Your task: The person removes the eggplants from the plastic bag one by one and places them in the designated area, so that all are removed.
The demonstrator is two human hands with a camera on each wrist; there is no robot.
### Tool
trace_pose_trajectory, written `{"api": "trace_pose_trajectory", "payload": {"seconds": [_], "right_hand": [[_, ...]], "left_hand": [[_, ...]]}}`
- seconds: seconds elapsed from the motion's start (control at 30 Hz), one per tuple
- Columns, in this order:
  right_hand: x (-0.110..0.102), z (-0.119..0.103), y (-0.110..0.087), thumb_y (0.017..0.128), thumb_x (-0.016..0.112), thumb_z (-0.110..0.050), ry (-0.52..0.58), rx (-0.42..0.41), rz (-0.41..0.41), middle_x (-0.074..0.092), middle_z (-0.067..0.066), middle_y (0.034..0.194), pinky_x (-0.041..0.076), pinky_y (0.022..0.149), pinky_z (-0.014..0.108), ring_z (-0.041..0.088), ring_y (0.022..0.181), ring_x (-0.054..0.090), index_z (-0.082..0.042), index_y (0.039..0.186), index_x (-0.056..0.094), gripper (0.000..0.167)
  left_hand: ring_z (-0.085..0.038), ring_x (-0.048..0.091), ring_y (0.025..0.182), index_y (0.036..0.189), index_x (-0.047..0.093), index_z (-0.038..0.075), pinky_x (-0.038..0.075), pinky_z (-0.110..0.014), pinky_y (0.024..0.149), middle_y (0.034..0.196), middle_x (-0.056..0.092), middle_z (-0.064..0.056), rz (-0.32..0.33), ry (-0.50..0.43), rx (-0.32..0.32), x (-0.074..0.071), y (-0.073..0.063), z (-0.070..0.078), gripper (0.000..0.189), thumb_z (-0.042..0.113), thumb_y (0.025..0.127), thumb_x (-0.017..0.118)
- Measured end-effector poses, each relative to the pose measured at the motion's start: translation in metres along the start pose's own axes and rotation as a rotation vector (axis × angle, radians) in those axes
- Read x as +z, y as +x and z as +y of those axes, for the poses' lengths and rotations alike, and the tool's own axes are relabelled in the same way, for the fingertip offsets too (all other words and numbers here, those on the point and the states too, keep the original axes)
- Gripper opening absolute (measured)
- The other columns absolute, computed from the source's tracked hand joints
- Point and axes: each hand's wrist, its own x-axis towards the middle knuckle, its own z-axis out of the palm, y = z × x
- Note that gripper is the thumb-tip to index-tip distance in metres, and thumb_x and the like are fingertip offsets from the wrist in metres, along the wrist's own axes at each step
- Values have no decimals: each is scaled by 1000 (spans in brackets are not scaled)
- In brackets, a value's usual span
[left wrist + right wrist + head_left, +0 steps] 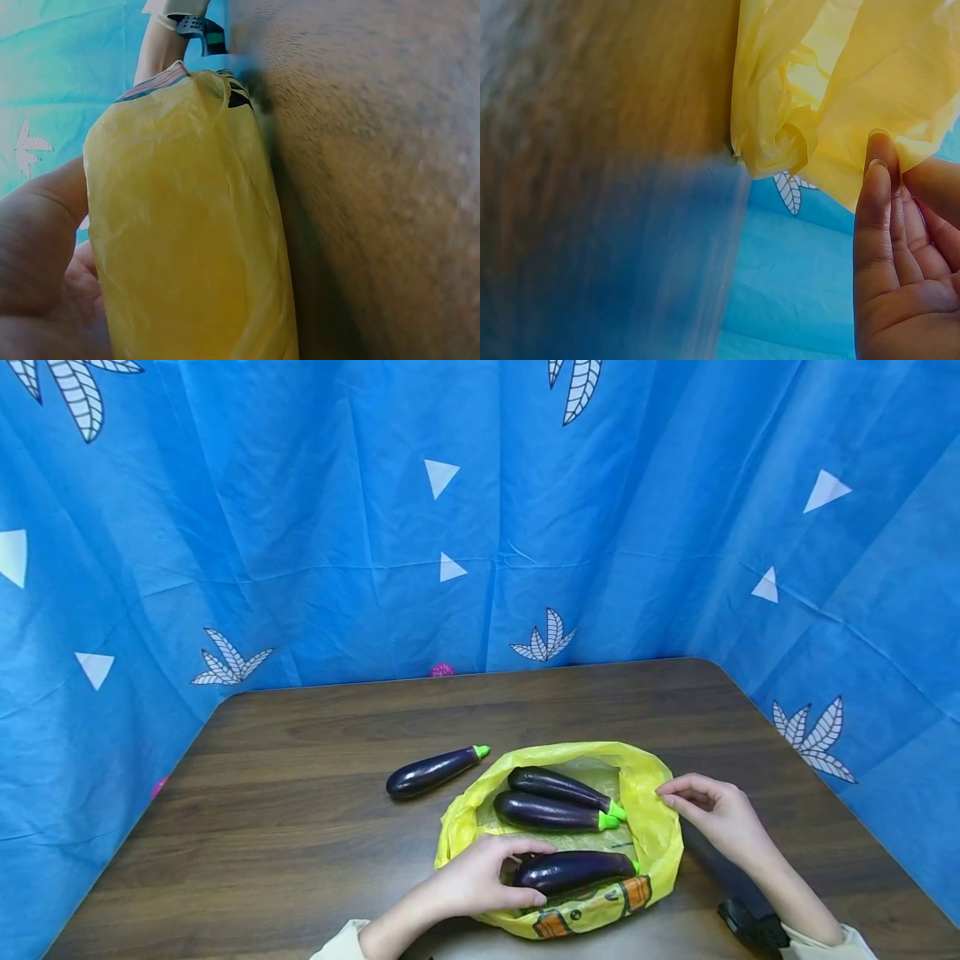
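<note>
A yellow plastic bag (pixel 656 827) lies with its mouth facing up on the table. Two dark purple eggplants, the upper one (pixel 558 785) and the lower one (pixel 543 811), lie side by side in it. My left hand (pixel 472 878) reaches over the near left rim and holds the blunt end of a third eggplant (pixel 573 870), whose green stem points right. Yellow plastic hides the fingertips in the left wrist view. At the right side, my right hand (pixel 716 817) pinches the bag's rim between thumb and fingers, as the right wrist view also shows.
One more eggplant (pixel 431 773) lies on the brown wooden table (pixel 262 827), left of the bag, its green stem towards the bag. A blue patterned curtain (pixel 337 527) hangs behind the table and along its sides. A dark strap (pixel 752 927) is at the right wrist.
</note>
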Motion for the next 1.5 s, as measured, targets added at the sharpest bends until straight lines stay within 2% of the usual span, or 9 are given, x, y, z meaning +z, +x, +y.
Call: {"api": "trace_pose_trajectory", "payload": {"seconds": [0.2,0.57,0.9,1.3,1.5], "right_hand": [[0,2,-1,87,65,-4,-1,4,-2,66,4,89,52,61,26,8,76,61,-6,96,69,10],[0,0,1,86,66,-4,-2,-5,1,66,3,88,52,60,27,9,74,61,-6,95,69,9],[-1,2,1,87,65,-4,-3,-16,-4,66,4,88,52,61,25,8,75,61,-6,95,69,9],[1,5,2,84,66,3,-37,-4,7,67,6,87,51,59,24,8,72,61,-4,95,69,13],[0,1,1,86,66,-1,-6,-22,4,66,4,87,51,59,25,8,72,61,-6,94,69,10]], "left_hand": [[-4,55,99,122,62,8,45,-16,81,114,62,1,36,-44,-76,-2,0,4,44,18,80,75],[-4,56,96,121,63,10,46,-20,82,111,63,2,70,-81,-101,-6,0,2,41,20,82,73],[-9,53,107,121,64,9,43,-24,90,117,62,1,111,-122,-144,-11,0,3,39,22,84,70],[-9,57,100,121,63,8,46,-25,86,115,63,0,140,-225,-187,-18,0,8,40,17,83,71],[-11,54,107,123,63,12,44,-27,90,122,60,2,149,-227,-202,-22,-1,8,39,21,85,70]]}}
